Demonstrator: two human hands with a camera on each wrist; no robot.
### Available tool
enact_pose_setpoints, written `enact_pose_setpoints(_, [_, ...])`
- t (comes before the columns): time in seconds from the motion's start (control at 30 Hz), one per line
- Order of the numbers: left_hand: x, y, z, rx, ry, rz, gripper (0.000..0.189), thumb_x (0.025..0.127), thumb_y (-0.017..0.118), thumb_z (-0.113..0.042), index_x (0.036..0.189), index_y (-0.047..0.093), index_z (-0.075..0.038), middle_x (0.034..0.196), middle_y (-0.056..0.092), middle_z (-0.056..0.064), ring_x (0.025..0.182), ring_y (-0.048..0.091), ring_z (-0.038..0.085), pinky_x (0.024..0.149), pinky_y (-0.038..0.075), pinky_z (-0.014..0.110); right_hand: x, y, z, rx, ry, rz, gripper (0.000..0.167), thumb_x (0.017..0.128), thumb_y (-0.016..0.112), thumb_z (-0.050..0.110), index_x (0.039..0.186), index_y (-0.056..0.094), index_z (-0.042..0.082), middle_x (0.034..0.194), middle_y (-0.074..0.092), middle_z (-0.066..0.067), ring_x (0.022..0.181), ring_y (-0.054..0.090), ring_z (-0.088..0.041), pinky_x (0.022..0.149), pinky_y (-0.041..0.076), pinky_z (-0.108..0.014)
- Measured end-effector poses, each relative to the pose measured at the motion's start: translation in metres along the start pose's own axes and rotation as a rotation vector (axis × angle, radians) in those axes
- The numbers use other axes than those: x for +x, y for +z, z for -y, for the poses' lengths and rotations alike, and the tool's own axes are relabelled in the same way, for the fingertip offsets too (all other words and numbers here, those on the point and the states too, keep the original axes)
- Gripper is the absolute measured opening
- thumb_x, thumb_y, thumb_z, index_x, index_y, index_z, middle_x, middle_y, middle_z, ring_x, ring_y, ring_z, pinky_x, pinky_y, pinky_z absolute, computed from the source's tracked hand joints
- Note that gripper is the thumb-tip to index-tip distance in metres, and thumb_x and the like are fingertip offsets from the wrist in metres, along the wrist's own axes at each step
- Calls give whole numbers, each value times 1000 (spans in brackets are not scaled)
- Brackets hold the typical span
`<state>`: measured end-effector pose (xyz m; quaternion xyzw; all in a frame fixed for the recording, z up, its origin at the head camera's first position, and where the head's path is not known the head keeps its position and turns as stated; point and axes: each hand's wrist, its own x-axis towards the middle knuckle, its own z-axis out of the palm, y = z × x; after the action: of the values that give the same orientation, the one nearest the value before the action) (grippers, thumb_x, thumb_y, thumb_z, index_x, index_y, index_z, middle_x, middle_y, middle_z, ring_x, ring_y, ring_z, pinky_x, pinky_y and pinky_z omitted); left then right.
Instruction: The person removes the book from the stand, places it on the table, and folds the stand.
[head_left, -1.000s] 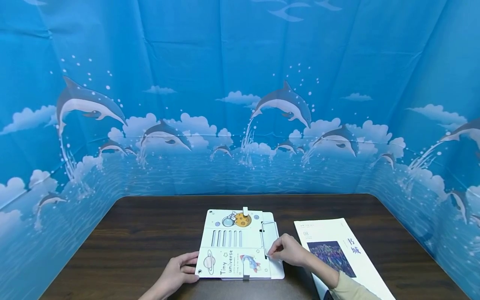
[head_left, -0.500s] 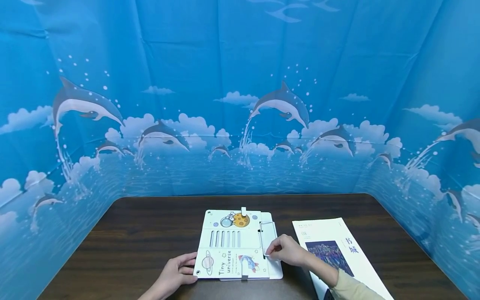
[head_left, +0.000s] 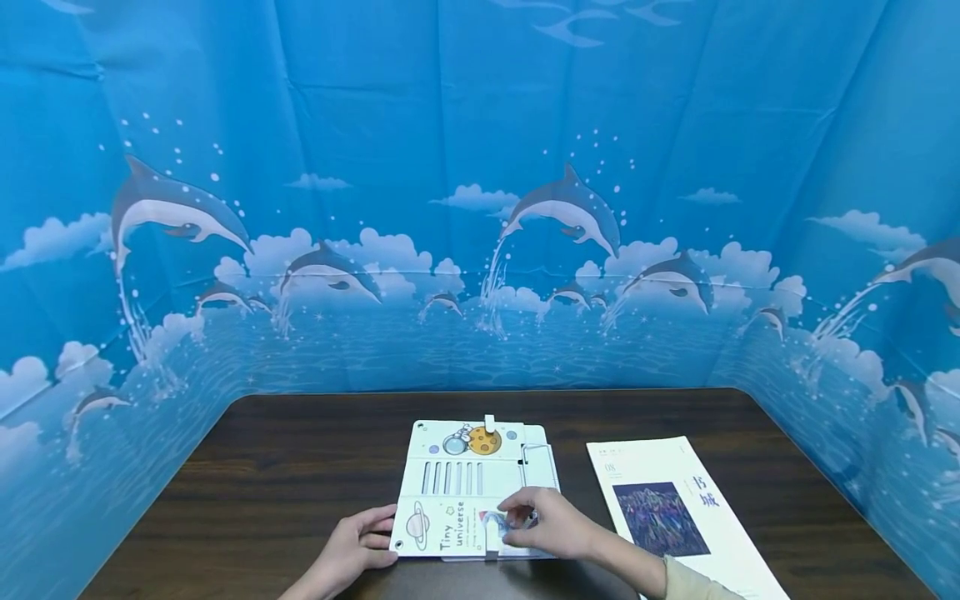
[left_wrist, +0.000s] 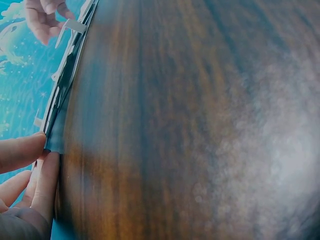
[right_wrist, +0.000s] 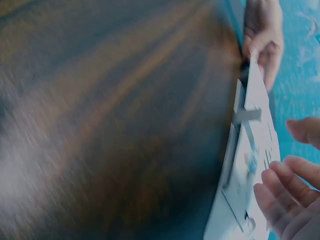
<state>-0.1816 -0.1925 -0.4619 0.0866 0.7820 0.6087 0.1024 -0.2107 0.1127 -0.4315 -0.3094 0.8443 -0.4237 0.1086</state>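
A flat white book stand [head_left: 498,477], printed with "Tiny universe", a planet and an astronaut, lies on the table. My left hand [head_left: 348,543] pinches its near left corner, thumb above and fingers below, as the left wrist view also shows. Over the rocket print by the near white page clip [head_left: 492,533] hovers my right hand [head_left: 555,523]. In the right wrist view, the right hand's fingers [right_wrist: 287,187] and thumb stand apart with nothing between them. A second page clip [head_left: 490,423] sits on the far edge. The right hand covers part of the wire bracket [head_left: 536,447].
A white book [head_left: 708,508] with a dark picture on its cover lies on the right side of the dark wooden table [head_left: 300,450]. Behind the table hangs a blue dolphin-print curtain [head_left: 390,350].
My right hand has let go of the wire bracket at the stand's right side and moved left and nearer, over the rocket print. My left hand keeps its hold on the corner.
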Motion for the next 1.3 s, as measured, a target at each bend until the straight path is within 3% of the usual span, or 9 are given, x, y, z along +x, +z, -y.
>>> enact_pose_setpoints(0.17, [1, 1, 0, -7, -2, 1, 65, 67, 66, 15, 123, 34, 24, 102, 58, 23, 82, 61, 25, 67, 52, 26, -4, 11, 1, -53, -17, 17, 42, 71, 74, 19, 105, 62, -3, 88, 59, 4, 80, 53, -3, 71, 47, -20])
enact_pose_setpoints(0.43, [0, -1, 0, 14, -13, -6, 65, 67, 66, 14, 123, 35, 23, 101, 59, 21, 82, 60, 24, 67, 52, 26, -1, 18, 0, -93, -38, -8, 39, 69, 77, 18, 101, 64, 0, 86, 59, 8, 79, 52, 0, 72, 47, -19])
enact_pose_setpoints(0.7, [1, -1, 2, 14, -13, -4, 65, 67, 67, 14, 123, 35, 23, 101, 59, 19, 82, 60, 24, 67, 52, 25, 5, 20, -4, -335, -92, -60, 32, 68, 77, 28, 94, 65, 13, 86, 58, 14, 80, 50, 1, 72, 45, -18])
enact_pose_setpoints(1.1, [1, -1, 2, 20, -14, 4, 65, 68, 67, 13, 123, 34, 23, 102, 59, 20, 83, 61, 24, 68, 52, 25, 8, 19, -5, -335, -79, -54, 30, 67, 78, 29, 90, 65, 17, 83, 57, 16, 76, 49, 2, 68, 43, -17])
enact_pose_setpoints(1.3, [2, -1, 2, 27, -11, -3, 65, 68, 67, 13, 123, 35, 23, 101, 59, 21, 83, 61, 24, 67, 52, 25, 9, 18, -6, -409, -115, -55, 30, 66, 78, 32, 90, 64, 19, 83, 57, 17, 76, 48, 2, 68, 43, -16])
